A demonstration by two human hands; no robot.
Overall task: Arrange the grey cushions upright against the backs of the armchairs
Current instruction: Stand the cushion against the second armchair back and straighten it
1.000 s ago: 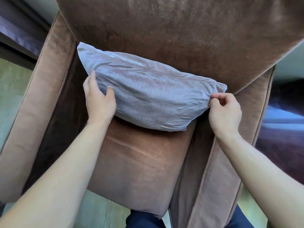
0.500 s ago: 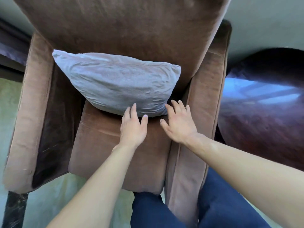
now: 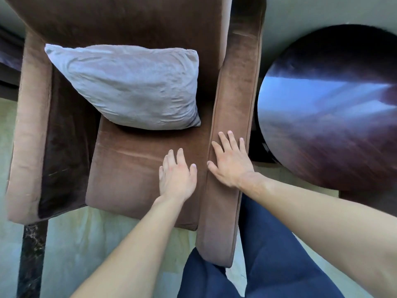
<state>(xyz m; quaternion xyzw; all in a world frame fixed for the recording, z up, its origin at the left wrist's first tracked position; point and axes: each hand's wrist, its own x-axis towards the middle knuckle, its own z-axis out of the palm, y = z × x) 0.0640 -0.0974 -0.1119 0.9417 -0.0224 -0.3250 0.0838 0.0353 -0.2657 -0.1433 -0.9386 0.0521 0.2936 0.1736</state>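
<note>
Left hand [image 3: 177,176]: fingers spread, palm down, empty, over the front right part of the armchair's seat pad [image 3: 129,175]. Contact with the fabric cannot be told from this view. Right hand [image 3: 231,162]: also flat with fingers splayed, empty, over the brown armrest [image 3: 236,93] just beside the left hand; contact likewise unclear. The two hands are close together but not touching.

Grey cushion [image 3: 133,87]: beyond both hands, up and to the left of the left hand, well apart from the fingertips. It stands on its lower edge on the seat pad and leans back against the backrest [image 3: 120,20] of the brown armchair, top corners tilted slightly leftward. Fabric creased.

Right of the right hand, past the armrest: a round dark side surface [image 3: 330,117] with a glossy top, blurred. Below the hands: legs in dark blue trousers [image 3: 268,250], pale floor [image 3: 75,244] underneath.
</note>
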